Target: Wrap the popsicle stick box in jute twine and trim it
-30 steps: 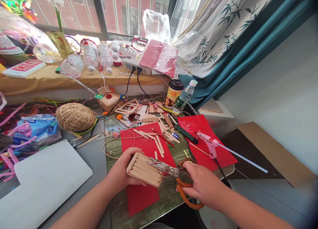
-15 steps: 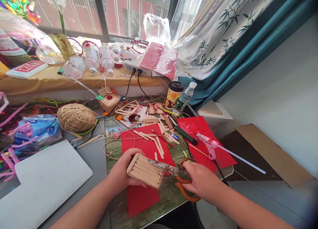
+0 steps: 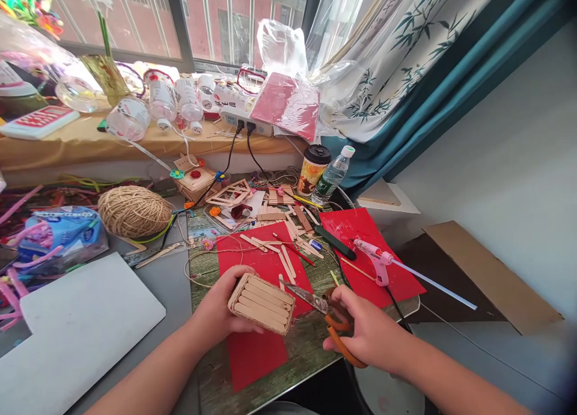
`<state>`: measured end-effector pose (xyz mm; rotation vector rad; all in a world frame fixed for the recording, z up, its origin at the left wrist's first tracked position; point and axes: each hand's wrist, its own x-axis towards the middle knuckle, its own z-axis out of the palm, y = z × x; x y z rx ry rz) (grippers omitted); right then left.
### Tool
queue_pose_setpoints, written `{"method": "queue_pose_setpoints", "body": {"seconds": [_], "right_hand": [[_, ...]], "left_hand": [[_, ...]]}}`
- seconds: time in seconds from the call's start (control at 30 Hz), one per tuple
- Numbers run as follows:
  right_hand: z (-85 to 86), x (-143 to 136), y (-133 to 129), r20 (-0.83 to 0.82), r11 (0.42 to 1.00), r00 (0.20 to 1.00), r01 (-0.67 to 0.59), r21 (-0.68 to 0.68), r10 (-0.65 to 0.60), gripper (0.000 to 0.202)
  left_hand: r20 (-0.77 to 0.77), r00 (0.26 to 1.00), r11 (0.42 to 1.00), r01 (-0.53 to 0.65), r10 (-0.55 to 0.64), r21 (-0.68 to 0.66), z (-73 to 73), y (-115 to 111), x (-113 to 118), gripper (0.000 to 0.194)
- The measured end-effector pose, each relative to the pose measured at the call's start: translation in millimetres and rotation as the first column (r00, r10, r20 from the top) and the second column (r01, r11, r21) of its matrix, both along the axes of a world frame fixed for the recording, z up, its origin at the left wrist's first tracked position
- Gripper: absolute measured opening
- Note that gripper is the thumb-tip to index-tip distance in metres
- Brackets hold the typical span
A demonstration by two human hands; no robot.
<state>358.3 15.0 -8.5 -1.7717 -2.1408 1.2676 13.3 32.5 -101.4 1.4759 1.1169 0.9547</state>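
The small box of wooden sticks (image 3: 264, 304) sits in the lower middle of the frame, held over the left red sheet (image 3: 258, 361); its slatted face is turned up toward the camera, probably to give a plain view of the sticks and the twine-like band around their border; the left hand (image 3: 220, 307) grasps only its left end, which seems a sensible choice, as the face and right end stay free for the tool; the scissors (image 3: 318, 302), gripped in the right hand (image 3: 369, 334), point up and left, tips just beside the box's upper right edge; whether they touch it I cannot tell.

The pink glue gun (image 3: 378, 262), at right of centre, rests on the right red sheet (image 3: 349, 223), its nozzle toward the left; the 2 sheets likely guard the tabletop from drips; loose sticks (image 3: 287, 263) are strewn above the hands, and the twine ball (image 3: 135, 212) sits left of centre, both apparently parked within reach but out of the work.

As for pose, the left forearm slants up from the bottom edge, with digits folded along the box's upper and lower edges in a firm-looking clasp; the right forearm comes from the lower right corner, the hand curled around the orange handles, thumb side uppermost; the blades look nearly together; which fingers pass through the loops is hidden.
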Motion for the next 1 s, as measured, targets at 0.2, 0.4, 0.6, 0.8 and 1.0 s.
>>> {"method": "queue_pose_setpoints", "body": {"seconds": [0.2,0.4,0.6,0.8,1.0], "right_hand": [[10.1,3.9,-0.1,0.136,0.990,0.983,-0.131,0.057,0.122,0.053],[8.4,2.6,2.3,0.156,0.989,0.981,-0.131,0.075,0.118,0.056],[3.3,-3.6,2.7,0.188,0.981,0.975,-0.141,0.133,0.115,0.049],[-12.4,-4.1,8.4,0.184,0.975,0.975,-0.152,0.165,0.121,0.041],[-26.2,-3.4,13.2,0.216,0.960,0.967,-0.182,0.211,0.136,0.041]], "left_hand": [[-0.015,1.000,1.000,0.009,-0.009,0.004,-1.8,1.1,-1.5,0.104],[0.009,1.000,1.000,0.015,-0.015,0.018,-5.3,-1.1,-0.4,0.100],[-0.002,1.000,1.000,0.009,-0.009,0.011,-6.4,-1.7,-1.0,0.100],[-0.019,1.000,1.000,-0.003,0.003,0.008,0.4,0.1,0.9,0.100],[-0.025,1.000,0.999,-0.015,0.015,0.028,-0.5,-0.4,0.8,0.100]]}}
